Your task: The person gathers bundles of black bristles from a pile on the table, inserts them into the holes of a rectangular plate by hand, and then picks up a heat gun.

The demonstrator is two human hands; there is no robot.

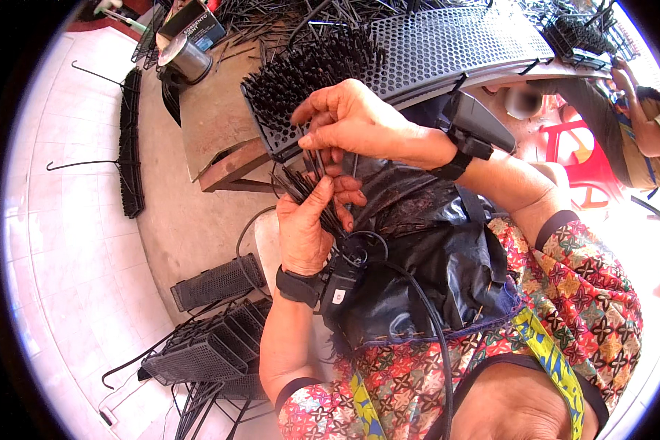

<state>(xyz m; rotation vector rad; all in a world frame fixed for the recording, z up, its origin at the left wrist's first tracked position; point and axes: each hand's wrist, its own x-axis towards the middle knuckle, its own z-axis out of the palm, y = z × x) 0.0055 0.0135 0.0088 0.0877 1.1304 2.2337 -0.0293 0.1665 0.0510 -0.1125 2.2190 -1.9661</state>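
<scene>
My left hand (306, 227) is closed round a loose bundle of thin black strips (295, 183), held in front of my body. Just above it my right hand (356, 121) is bent over the bundle's upper end, thumb and fingers pinched on a thin black strip. Its lower fingers are partly hidden. Close beyond both hands lies a grey perforated panel (455, 48). Dense tufts of black strips (293, 81) stand up from the holes at its left end; its right part shows bare holes.
A metal spool (187, 60) sits near a box (202, 29) on the brown table (224, 99). Black perforated racks (205, 352) are stacked at lower left. A tufted strip with hooks (130, 147) rests at far left. Rightward are a red stool (583, 161) and another person (645, 132).
</scene>
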